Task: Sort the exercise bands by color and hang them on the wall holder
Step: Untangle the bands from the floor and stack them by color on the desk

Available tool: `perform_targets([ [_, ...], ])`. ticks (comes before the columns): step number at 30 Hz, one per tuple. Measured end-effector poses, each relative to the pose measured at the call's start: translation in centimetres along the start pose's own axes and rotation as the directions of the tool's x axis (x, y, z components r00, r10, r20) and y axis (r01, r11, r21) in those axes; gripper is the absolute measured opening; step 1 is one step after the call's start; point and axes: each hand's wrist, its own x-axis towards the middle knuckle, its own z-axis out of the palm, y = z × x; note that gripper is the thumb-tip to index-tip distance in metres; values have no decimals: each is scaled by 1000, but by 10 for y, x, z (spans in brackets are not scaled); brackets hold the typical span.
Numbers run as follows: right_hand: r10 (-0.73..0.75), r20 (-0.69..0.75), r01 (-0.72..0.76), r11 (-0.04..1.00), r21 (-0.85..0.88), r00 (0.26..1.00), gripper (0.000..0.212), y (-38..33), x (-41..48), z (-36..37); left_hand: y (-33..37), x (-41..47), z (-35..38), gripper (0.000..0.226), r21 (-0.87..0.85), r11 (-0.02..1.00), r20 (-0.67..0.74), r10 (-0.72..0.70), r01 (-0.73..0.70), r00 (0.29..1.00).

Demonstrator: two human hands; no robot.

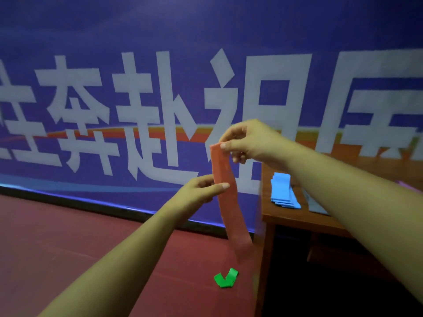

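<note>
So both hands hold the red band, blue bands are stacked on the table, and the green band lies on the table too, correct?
No: the head view shows the green band on the floor beside the table, not on it. Otherwise right: the left hand and right hand hold the red band, and the blue bands are stacked on the table.

1. Red floor (68,243) runs across the left and near side, up to the wall.
2. One folded green band (226,278) lies on it, near, just left of the table leg.
3. Wooden table (295,217) stands on the right.
4. On it, a stack of blue bands (283,191); just right of that, a grey flat piece (317,205), partly hidden.
</note>
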Motion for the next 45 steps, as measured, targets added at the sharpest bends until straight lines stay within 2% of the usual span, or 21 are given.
perform_targets([
  [3, -5, -12, 7, 990, 139, 1000, 10, -18, -10, -22, 6, 3, 18, 34, -165, 986, 20, -25, 28, 999],
  [7, -8, -77, 25, 974, 225, 997, 11, -29, -19, -40, 12, 4, 38, 36, -436, 896, 218, 16, 83, 976],
  [9, 1, -115, 30, 964, 266, 993, 12, -29, -23, -44, 15, 4, 44, 42, -460, 882, 259, 20, 105, 966],
  [12, 26, -202, 48, 934, 354, 979, 17, -27, -28, -47, 19, 4, 50, 38, -505, 850, 284, 0, 149, 959],
  [14, 47, -236, 57, 908, 414, 971, 19, -24, -30, -49, 19, 4, 52, 35, -500, 852, 256, -28, 157, 966],
  [17, 74, -259, 64, 872, 485, 963, 17, -16, -31, -50, 16, 7, 53, 47, -487, 864, 162, -56, 129, 985],
  [19, 92, -269, 82, 817, 571, 959, 15, -12, -33, -50, 16, 9, 51, 55, -518, 849, 106, -59, 105, 993],
  [22, 149, -287, 95, 721, 687, 946, 15, -7, -38, -50, 19, 11, 50, 53, -600, 796, 4, -88, 73, 996],
  [25, 201, -302, 51, 751, 658, 932, 11, 6, -48, -41, 20, 18, 48, 51, -686, 724, -171, -70, -68, 983],
  [27, 220, -272, 11, 757, 653, 937, 4, 19, -56, -26, 19, 24, 44, 66, -702, 692, -266, -39, -166, 963],
  [29, 274, -241, -37, 728, 685, 931, 17, 34, -63, -7, 17, 27, 41, 83, -744, 637, -279, -22, -201, 960],
  [31, 346, -216, -94, 693, 715, 913, 30, 52, -68, 14, 16, 28, 44, 90, -785, 587, -247, -2, -198, 969],
  [34, 404, -143, -153, 616, 773, 904, 29, 74, -76, 44, 19, 26, 53, 82, -790, 585, -214, 17, -183, 977],
  [37, 435, -103, -186, 573, 798, 895, 8, 83, -82, 63, 22, 24, 57, 62, -796, 592, -202, -64, -126, 977],
  [38, 444, -91, -205, 575, 792, 891, 2, 84, -83, 66, 23, 23, 57, 60, -798, 592, -200, -92, -108, 975],
  [41, 488, -41, -282, 568, 773, 872, 4, 87, -83, 75, 23, 23, 56, 63, -818, 571, -192, -150, -73, 970],
  [45, 516, 124, -368, 402, 838, 848, 5, 89, -87, 82, 26, 22, 55, 66, -885, 460, -156, -145, -73, 977],
])
